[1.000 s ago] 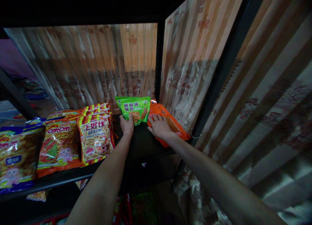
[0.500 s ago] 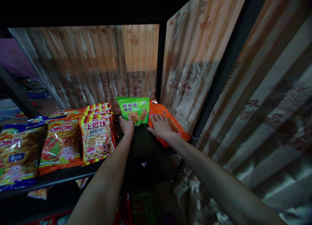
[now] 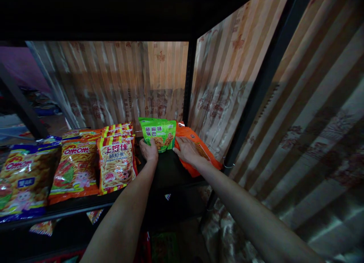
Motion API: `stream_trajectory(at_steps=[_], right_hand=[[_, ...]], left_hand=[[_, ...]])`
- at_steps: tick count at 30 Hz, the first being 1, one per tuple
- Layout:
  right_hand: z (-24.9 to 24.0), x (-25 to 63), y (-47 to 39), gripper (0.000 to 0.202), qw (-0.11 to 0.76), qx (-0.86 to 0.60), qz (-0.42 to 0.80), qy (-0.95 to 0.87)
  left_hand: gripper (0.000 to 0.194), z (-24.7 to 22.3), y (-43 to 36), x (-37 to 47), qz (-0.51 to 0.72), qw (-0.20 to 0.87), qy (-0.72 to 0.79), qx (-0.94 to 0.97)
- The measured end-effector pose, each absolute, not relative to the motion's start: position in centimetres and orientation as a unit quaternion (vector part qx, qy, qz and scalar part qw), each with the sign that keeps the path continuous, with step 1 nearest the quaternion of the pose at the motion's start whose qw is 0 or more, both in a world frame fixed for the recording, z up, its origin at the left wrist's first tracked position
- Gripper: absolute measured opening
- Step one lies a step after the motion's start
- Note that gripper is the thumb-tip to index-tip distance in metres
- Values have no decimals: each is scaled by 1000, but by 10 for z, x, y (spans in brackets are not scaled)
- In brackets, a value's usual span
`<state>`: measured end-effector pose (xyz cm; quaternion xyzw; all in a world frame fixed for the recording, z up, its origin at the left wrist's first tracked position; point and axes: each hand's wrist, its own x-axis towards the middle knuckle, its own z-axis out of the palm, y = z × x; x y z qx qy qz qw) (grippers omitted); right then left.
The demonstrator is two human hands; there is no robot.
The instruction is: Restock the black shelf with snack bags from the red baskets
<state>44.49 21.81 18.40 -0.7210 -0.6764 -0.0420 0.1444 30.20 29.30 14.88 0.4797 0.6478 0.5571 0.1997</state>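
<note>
A green snack bag (image 3: pixel 159 132) of rice crackers stands upright towards the back of the black shelf (image 3: pixel 166 172). My left hand (image 3: pixel 149 151) grips its lower left side, with the thumb on the front and the other fingers partly hidden. Beside it, an orange snack bag (image 3: pixel 205 153) leans back in the right corner. Against the orange bag's left part lies my right hand (image 3: pixel 186 150), fingers outstretched, its thumb close to the green bag's lower right edge.
Left on the shelf stand prawn cracker bags (image 3: pixel 117 164), an orange-and-yellow snack bag (image 3: pixel 75 168) and a blue-edged snack bag (image 3: pixel 24 179). A black post (image 3: pixel 256 100) rises at the right. Patterned curtains (image 3: pixel 113 77) hang behind and beside the shelf.
My right hand has shifted slightly left over the orange bag, towards the green one. My left hand keeps its hold. The whole view has moved a little.
</note>
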Motion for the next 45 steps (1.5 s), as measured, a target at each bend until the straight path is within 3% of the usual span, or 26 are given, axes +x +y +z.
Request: stream_trajectory(at_steps=[12, 24, 30, 36, 45], right_hand=[[194, 438, 227, 46, 196, -713, -13, -673], [189, 435, 257, 43, 279, -710, 37, -646], [188, 441, 282, 39, 433, -662, 100, -604], [201, 435, 307, 29, 620, -513, 296, -515], [217, 428, 319, 22, 647, -508, 377, -426]], left_hand=[[47, 149, 281, 303, 544, 217, 639, 499], [39, 149, 279, 303, 555, 246, 646, 463], [35, 148, 279, 303, 566, 243, 637, 463], [34, 144, 282, 303, 565, 231, 636, 472], [33, 141, 284, 303, 561, 224, 644, 469]])
